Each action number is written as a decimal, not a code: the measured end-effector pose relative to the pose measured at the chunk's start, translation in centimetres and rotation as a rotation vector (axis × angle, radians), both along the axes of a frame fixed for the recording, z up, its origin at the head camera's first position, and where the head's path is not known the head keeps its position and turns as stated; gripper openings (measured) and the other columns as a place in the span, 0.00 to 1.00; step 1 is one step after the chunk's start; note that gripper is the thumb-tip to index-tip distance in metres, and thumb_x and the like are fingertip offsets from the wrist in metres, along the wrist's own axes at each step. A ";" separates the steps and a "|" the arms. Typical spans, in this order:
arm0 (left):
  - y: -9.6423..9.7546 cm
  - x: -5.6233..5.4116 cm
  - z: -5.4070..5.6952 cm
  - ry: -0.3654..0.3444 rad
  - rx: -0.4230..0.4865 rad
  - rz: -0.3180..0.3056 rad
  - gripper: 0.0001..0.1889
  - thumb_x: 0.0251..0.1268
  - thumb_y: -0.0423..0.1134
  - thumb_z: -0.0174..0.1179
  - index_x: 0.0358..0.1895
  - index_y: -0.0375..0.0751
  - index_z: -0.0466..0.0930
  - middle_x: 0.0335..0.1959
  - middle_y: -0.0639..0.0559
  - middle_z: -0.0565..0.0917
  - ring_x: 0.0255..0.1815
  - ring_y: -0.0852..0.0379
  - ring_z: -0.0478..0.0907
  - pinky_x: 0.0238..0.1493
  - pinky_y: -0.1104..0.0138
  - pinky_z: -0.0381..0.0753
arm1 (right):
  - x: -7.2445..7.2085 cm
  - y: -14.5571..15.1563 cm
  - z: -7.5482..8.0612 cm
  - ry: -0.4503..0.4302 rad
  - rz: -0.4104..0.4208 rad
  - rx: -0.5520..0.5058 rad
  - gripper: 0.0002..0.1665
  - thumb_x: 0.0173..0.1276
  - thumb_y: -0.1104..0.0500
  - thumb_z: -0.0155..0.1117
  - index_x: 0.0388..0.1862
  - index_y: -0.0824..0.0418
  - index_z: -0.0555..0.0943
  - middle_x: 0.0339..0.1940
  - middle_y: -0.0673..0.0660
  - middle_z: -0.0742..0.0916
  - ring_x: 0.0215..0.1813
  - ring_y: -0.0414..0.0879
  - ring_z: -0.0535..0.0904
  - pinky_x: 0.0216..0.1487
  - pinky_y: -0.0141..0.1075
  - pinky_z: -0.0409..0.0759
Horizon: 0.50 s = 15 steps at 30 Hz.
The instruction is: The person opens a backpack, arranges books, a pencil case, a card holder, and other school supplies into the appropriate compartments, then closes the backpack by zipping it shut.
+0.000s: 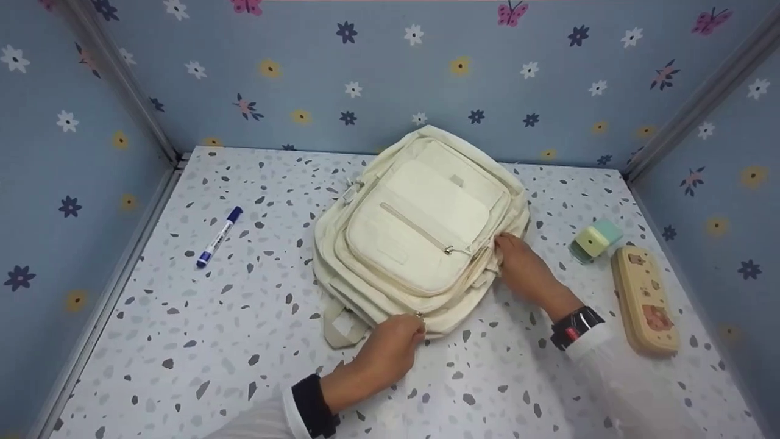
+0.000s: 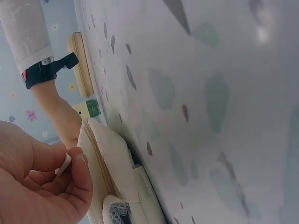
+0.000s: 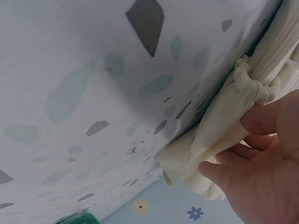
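A cream backpack (image 1: 420, 225) lies on the table with its front pockets and a zipper facing up. At its near edge, my left hand (image 1: 390, 347) pinches a small whitish zipper pull (image 2: 64, 165) between thumb and finger. My right hand (image 1: 527, 268) grips the fabric on the backpack's right side, near a side pocket (image 3: 233, 121) with a gathered rim. Its fingertips are partly hidden by the cloth in the right wrist view. A strap (image 1: 341, 323) sticks out at the lower left of the bag.
A blue-capped marker (image 1: 219, 238) lies at the left of the speckled table (image 1: 256, 378). To the right are a small yellow and green object (image 1: 592, 242) and a yellow pencil case (image 1: 646, 302) with bear pictures. Flowered walls (image 1: 390, 79) enclose the back and sides.
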<state>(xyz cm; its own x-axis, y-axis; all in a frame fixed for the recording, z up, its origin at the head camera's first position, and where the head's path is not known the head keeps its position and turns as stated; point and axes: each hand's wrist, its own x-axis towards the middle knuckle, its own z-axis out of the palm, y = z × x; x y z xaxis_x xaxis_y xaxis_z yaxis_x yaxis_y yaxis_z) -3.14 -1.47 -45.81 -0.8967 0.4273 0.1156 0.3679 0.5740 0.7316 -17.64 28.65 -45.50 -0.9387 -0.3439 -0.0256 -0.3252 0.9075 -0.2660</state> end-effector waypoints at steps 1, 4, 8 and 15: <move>0.2 0.0 0.0 -0.002 0.002 -0.005 0.03 0.73 0.28 0.61 0.39 0.38 0.84 0.36 0.50 0.84 0.40 0.55 0.82 0.45 0.61 0.84 | 0.0 0.1 0.0 -0.021 -0.014 0.004 0.31 0.79 0.66 0.53 0.77 0.75 0.63 0.77 0.74 0.68 0.78 0.68 0.63 0.78 0.61 0.59; 0.5 -0.1 0.0 -0.017 0.019 -0.013 0.04 0.73 0.28 0.61 0.41 0.37 0.85 0.38 0.49 0.85 0.42 0.54 0.83 0.48 0.61 0.84 | 0.4 0.3 0.0 -0.001 -0.040 0.005 0.32 0.80 0.64 0.54 0.79 0.73 0.63 0.80 0.71 0.66 0.81 0.66 0.60 0.80 0.62 0.54; 0.3 -0.1 0.1 -0.064 0.068 -0.008 0.05 0.73 0.28 0.61 0.43 0.38 0.86 0.39 0.50 0.86 0.43 0.55 0.84 0.49 0.61 0.85 | 1.7 -0.5 0.5 0.153 -0.038 -0.059 0.30 0.75 0.68 0.59 0.75 0.71 0.69 0.72 0.71 0.76 0.73 0.66 0.72 0.75 0.59 0.65; -0.4 -0.1 0.1 -0.100 0.209 -0.009 0.06 0.72 0.26 0.60 0.44 0.36 0.86 0.40 0.50 0.87 0.42 0.58 0.83 0.48 0.63 0.85 | 6.0 -4.7 1.0 0.224 0.195 -0.182 0.36 0.78 0.58 0.60 0.80 0.68 0.64 0.75 0.68 0.75 0.74 0.64 0.73 0.73 0.57 0.69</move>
